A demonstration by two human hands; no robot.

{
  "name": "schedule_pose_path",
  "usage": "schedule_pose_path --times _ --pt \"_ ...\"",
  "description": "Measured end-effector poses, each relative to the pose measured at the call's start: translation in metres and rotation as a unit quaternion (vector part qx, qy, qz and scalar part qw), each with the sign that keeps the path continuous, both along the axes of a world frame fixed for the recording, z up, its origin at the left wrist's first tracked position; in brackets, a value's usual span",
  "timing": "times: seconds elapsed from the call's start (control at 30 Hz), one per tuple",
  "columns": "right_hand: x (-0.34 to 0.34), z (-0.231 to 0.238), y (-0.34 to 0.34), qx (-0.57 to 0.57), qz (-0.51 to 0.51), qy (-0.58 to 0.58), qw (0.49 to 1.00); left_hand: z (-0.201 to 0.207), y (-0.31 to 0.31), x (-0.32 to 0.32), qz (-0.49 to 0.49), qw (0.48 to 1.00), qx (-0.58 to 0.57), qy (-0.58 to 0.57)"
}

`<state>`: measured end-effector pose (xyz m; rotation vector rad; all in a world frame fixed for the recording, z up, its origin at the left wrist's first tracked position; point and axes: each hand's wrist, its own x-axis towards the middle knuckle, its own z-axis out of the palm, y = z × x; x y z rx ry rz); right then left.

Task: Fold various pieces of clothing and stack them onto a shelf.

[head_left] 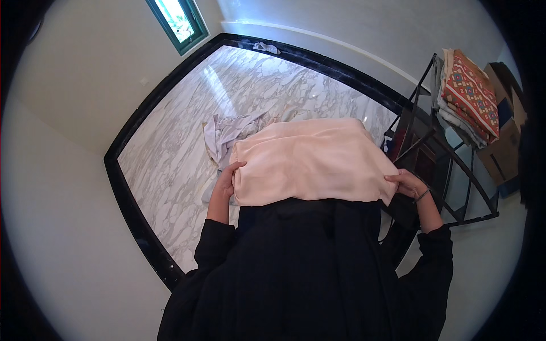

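A peach-coloured cloth (313, 162), folded into a wide band, stretches between my two hands in front of my body. At its left end my left hand (228, 177) is closed, with the thumb on top and the fingers hidden beneath. The right end is pinched in my right hand (407, 183), thumb above the fabric. A gentle crease runs across the cloth, and its lower right corner hangs down. Behind its left side lies a crumpled pale lilac-white cloth (224, 135) on the marble surface, partly covered from view.
White veined marble (170, 165) with a black border (133, 219) spreads ahead. At right, a dark metal rack (469, 187) stands beside folded fabrics (469, 94) and a cardboard box (503, 150). A small whitish cloth (266, 48) lies by the far wall, near a green-framed window (190, 41).
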<state>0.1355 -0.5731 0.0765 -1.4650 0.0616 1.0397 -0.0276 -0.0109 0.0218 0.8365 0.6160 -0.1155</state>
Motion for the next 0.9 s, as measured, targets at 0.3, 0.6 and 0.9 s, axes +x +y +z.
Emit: schedule_pose_path --times 0.3,0.6,0.9 --pt "0.056 0.145 0.081 0.074 -0.184 -0.26 0.945 0.098 0.043 0.04 0.02 0.992 0.035 -0.12" --pt "0.053 0.121 0.016 0.094 -0.218 -0.18 0.955 0.125 0.024 0.015 0.058 0.983 0.037 -0.17" --pt "0.009 0.052 0.001 0.026 -0.207 -0.022 0.978 -0.008 -0.009 -0.025 -0.054 0.997 -0.031 0.036"
